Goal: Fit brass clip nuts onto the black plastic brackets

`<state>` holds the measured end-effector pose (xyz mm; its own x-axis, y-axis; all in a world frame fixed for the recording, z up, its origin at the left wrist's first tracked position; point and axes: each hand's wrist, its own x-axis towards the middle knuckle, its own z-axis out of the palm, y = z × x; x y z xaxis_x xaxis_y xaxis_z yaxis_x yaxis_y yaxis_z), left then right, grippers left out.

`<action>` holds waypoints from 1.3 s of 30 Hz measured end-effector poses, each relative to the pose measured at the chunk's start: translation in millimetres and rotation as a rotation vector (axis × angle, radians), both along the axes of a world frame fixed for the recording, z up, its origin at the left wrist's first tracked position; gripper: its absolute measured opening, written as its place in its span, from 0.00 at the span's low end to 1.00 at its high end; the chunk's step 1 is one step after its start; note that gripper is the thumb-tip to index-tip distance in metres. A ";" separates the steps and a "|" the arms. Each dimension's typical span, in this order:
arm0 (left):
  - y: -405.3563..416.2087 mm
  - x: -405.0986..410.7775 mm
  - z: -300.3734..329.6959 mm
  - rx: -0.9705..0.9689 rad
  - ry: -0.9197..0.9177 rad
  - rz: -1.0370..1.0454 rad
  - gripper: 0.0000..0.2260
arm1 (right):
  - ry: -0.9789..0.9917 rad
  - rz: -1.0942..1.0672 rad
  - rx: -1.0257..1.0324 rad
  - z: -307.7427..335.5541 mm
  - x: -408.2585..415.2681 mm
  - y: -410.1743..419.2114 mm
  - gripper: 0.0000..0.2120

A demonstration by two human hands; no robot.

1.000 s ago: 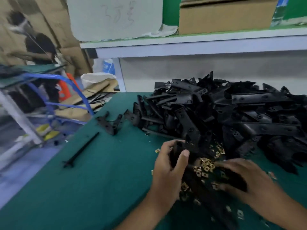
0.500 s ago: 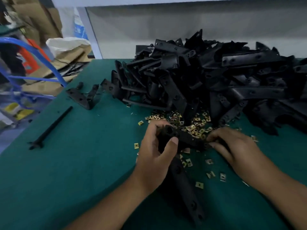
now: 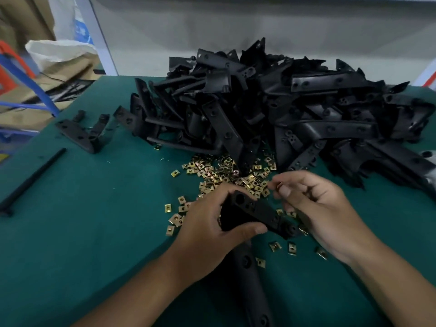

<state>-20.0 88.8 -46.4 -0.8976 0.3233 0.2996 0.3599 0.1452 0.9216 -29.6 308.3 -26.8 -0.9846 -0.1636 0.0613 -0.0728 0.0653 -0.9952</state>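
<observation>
At frame centre the left hand [image 3: 207, 230] grips a matte angled bracket [image 3: 257, 214], the right hand [image 3: 316, 208] pinches a shiny nut [image 3: 278, 185], with the bracket heap [image 3: 271, 109] behind scattered square nuts [image 3: 219, 173].

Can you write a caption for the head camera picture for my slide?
Left hand grips a black bracket while the right hand pinches a brass clip nut.

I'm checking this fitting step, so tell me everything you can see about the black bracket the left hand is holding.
The black bracket is a matte, plastic-looking bar with several round holes along its flat face. The left hand grips its near end, thumb underneath and fingers over the top, holding it tilted above the green table. Its far end points toward the right hand, which pinches a brass clip nut just beyond it.
</observation>
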 end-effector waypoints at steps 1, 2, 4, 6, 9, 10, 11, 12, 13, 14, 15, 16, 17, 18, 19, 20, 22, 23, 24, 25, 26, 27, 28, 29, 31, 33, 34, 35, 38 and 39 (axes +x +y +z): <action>0.5 0.0 0.2 -0.035 0.018 0.006 0.13 | -0.022 0.007 -0.032 1.3 0.5 -0.9 0.13; 0.6 0.1 0.4 -0.072 0.035 0.013 0.13 | -0.038 0.014 -0.062 2.1 1.1 -1.8 0.12; 0.3 0.0 0.5 -0.133 0.067 0.028 0.13 | -0.064 0.035 -0.114 3.8 2.2 -3.8 0.09; 0.0 0.1 0.0 -0.170 0.093 0.032 0.14 | -0.090 0.063 -0.163 4.1 3.0 -4.7 0.05; -0.7 -0.1 2.1 -0.239 0.173 0.072 0.13 | -0.126 0.073 -0.225 6.7 4.9 -5.9 0.07; -1.2 -0.8 2.8 -0.271 0.196 0.088 0.14 | -0.132 0.076 -0.235 7.6 5.2 -6.5 0.07; -1.9 -1.5 3.0 -0.301 0.214 0.102 0.16 | -0.137 0.079 -0.242 8.0 5.0 -7.1 0.07; -2.4 -2.2 3.2 -0.320 0.226 0.110 0.17 | -0.146 0.077 -0.248 8.2 4.9 -7.3 0.07; -2.8 -2.5 3.3 -0.326 0.229 0.113 0.18 | -0.153 0.074 -0.249 8.1 4.7 -7.3 0.07; -2.8 -2.4 3.4 -0.319 0.223 0.111 0.18 | -0.159 0.072 -0.246 8.0 4.6 -6.8 0.06; -2.6 -2.3 3.6 -0.304 0.212 0.106 0.18 | -0.162 0.073 -0.241 8.0 4.6 -6.3 0.06; -2.4 -2.4 3.4 -0.286 0.199 0.098 0.17 | -0.162 0.076 -0.234 8.2 4.7 -6.1 0.06; -2.2 -2.6 2.8 -0.269 0.189 0.091 0.16 | -0.160 0.081 -0.227 8.3 5.0 -6.3 0.07; -1.7 -2.4 2.6 -0.254 0.179 0.086 0.15 | -0.157 0.085 -0.220 8.7 5.3 -6.8 0.08; -1.7 -2.1 2.4 -0.241 0.167 0.081 0.15 | -0.155 0.089 -0.217 9.0 5.7 -7.4 0.08; -1.3 -1.6 2.7 -0.233 0.156 0.073 0.15 | -0.154 0.092 -0.218 9.3 6.0 -7.8 0.09; 0.2 0.7 3.3 -0.204 0.144 0.049 0.17 | -0.148 0.102 -0.219 9.6 6.8 -8.3 0.10; 1.2 2.5 3.0 -0.170 0.125 0.032 0.17 | -0.144 0.107 -0.213 9.8 7.2 -8.6 0.09; 2.1 4.3 2.3 -0.136 0.100 0.016 0.17 | -0.141 0.111 -0.207 10.0 7.5 -8.9 0.09; 3.0 5.5 1.3 -0.115 0.081 0.006 0.17 | -0.139 0.115 -0.201 9.9 7.7 -9.1 0.08; 3.6 6.5 0.7 -0.106 0.068 0.003 0.17 | -0.138 0.121 -0.194 9.7 7.9 -9.2 0.09; 3.7 7.1 0.6 -0.103 0.063 0.001 0.17 | -0.138 0.130 -0.185 9.2 8.1 -9.4 0.09; 3.7 7.2 1.0 -0.102 0.064 -0.003 0.17 | -0.135 0.138 -0.173 8.5 8.4 -9.3 0.08; 3.5 6.8 1.3 -0.102 0.068 -0.009 0.17 | -0.132 0.143 -0.159 7.5 8.4 -9.5 0.08; 3.4 6.6 1.5 -0.102 0.067 -0.023 0.16 | -0.117 0.147 -0.133 6.1 7.9 -9.8 0.07; 3.6 6.8 1.8 -0.092 0.065 -0.027 0.17 | -0.102 0.153 -0.123 5.7 7.7 -10.0 0.08; 3.8 6.9 2.1 -0.085 0.067 -0.026 0.17 | -0.098 0.160 -0.123 5.7 7.7 -9.8 0.10; 4.0 6.7 2.3 -0.081 0.072 -0.027 0.17 | -0.094 0.166 -0.121 5.7 8.0 -9.5 0.11; 4.1 6.6 2.4 -0.079 0.081 -0.038 0.16 | -0.072 0.177 -0.112 5.5 7.9 -8.4 0.10; 4.1 6.6 2.5 -0.077 0.078 -0.039 0.16 | -0.067 0.178 -0.113 5.2 7.7 -8.5 0.08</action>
